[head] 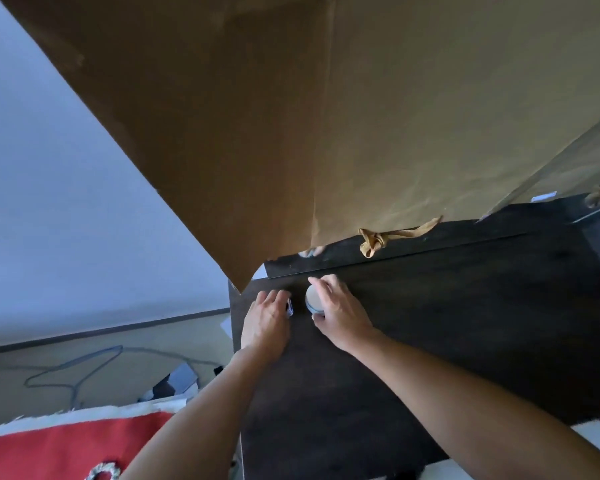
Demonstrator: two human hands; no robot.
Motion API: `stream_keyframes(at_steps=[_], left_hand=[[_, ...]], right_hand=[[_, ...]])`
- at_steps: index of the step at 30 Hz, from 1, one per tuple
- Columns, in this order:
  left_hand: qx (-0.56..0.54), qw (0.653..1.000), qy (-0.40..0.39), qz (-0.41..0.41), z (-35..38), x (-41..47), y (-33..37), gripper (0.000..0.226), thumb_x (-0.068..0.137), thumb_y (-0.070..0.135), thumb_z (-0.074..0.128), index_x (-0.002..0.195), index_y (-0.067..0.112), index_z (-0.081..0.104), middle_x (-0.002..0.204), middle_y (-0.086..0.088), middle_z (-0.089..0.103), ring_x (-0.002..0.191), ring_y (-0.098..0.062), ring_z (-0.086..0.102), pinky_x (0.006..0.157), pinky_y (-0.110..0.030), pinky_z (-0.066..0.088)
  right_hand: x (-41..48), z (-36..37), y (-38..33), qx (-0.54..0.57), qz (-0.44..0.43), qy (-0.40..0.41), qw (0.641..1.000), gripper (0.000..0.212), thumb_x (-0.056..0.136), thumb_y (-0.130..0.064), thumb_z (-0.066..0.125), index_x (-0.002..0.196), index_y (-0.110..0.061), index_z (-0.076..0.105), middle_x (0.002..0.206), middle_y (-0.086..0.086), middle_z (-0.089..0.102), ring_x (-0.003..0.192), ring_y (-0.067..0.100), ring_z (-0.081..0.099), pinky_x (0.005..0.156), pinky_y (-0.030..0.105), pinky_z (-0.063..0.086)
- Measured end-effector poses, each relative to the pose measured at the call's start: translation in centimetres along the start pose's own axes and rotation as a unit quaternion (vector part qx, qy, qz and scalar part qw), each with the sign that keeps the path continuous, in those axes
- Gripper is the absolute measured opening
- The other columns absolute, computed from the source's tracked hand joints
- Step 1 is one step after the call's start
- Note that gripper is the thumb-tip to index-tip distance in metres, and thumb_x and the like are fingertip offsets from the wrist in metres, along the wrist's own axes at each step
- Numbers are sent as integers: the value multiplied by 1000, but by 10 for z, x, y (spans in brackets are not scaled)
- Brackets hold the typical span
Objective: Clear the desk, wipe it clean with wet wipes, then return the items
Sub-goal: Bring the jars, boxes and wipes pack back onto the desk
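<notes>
On desk [430, 323] | right hand [340, 310] grips round container [313, 299] | left hand [265, 318] just beside

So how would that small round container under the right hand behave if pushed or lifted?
The round container looks short and wide, so probably hard to tip. The right hand spans it easily, suggesting it's light. On its edge, it would likely roll across the dark desk.

Brown paper sheet [326, 116] fills twelve o'clock, its knotted tie [374, 240] hanging near centre; blue cable [73, 368] on pale floor [84, 348] at eight o'clock, red cloth [66, 448] at seven.
</notes>
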State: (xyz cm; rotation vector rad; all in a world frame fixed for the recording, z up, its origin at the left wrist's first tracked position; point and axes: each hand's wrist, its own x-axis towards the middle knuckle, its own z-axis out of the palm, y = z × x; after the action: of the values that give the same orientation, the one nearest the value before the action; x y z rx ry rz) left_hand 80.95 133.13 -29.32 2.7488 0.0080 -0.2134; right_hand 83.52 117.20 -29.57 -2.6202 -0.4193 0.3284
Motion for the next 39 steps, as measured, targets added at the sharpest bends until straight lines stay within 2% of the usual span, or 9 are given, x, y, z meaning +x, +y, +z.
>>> stream_keyframes(at_steps=[4,7,16,22,27,29,32,35,39], left_hand=[[22,999,9,26,-6,-6,1,45,77,14,69,121,10,57,111,-11,60,101,-33,54,86,-43,48],[48,996,42,61,-15,-18,12,44,65,14,79,106,9,64,95,-10,63,83,-32,59,74,-42,54],[73,983,13,165,-11,-51,130,25,54,10,81,68,15,61,65,-1,59,58,-23,61,44,-28,47],[76,972,23,220,22,-87,247,21,56,15,76,65,19,58,64,2,57,59,-21,60,49,-26,50],[73,961,17,265,50,-106,355,13,61,18,71,70,19,61,67,2,57,61,-21,61,49,-26,49],[63,958,2,279,59,-111,395,9,71,19,61,79,17,64,75,-1,60,71,-24,63,57,-31,51],[64,954,-16,293,73,-116,449,22,85,21,48,98,14,64,96,-6,62,92,-27,59,76,-35,49],[45,943,-19,328,88,-112,493,26,86,22,44,99,13,64,97,-7,63,93,-30,60,77,-36,49],[57,933,-30,354,102,-91,538,26,93,25,41,112,18,58,110,-1,57,103,-22,54,84,-32,43]], right_hand=[[-12,-9,6,-3,9,-6,1000,74,77,-22,70,141,-21,33,130,2,40,118,23,46,85,35,50],[-32,-26,21,-15,30,6,999,68,82,-31,65,141,-23,33,135,-1,38,121,18,44,83,34,51],[-139,-88,113,-58,108,13,992,39,89,-28,53,128,-21,50,125,-3,48,117,18,48,82,35,48],[-232,-143,193,-76,125,52,988,32,88,-27,54,119,-20,58,118,0,54,111,21,55,81,37,49],[-310,-197,268,-77,163,99,979,35,90,-27,53,125,-21,55,122,-1,54,112,18,55,86,31,46],[-339,-216,295,-70,190,118,972,36,90,-27,53,126,-21,55,123,0,54,112,19,56,86,31,46],[-373,-242,330,-64,227,130,963,37,91,-27,52,128,-22,53,125,-1,52,110,17,56,86,31,47],[-395,-267,363,-63,253,154,953,38,91,-26,53,128,-21,53,124,0,52,110,18,55,86,33,49],[-406,-288,402,-42,276,168,945,36,91,-26,55,126,-19,55,124,1,53,106,18,58,85,32,49]])
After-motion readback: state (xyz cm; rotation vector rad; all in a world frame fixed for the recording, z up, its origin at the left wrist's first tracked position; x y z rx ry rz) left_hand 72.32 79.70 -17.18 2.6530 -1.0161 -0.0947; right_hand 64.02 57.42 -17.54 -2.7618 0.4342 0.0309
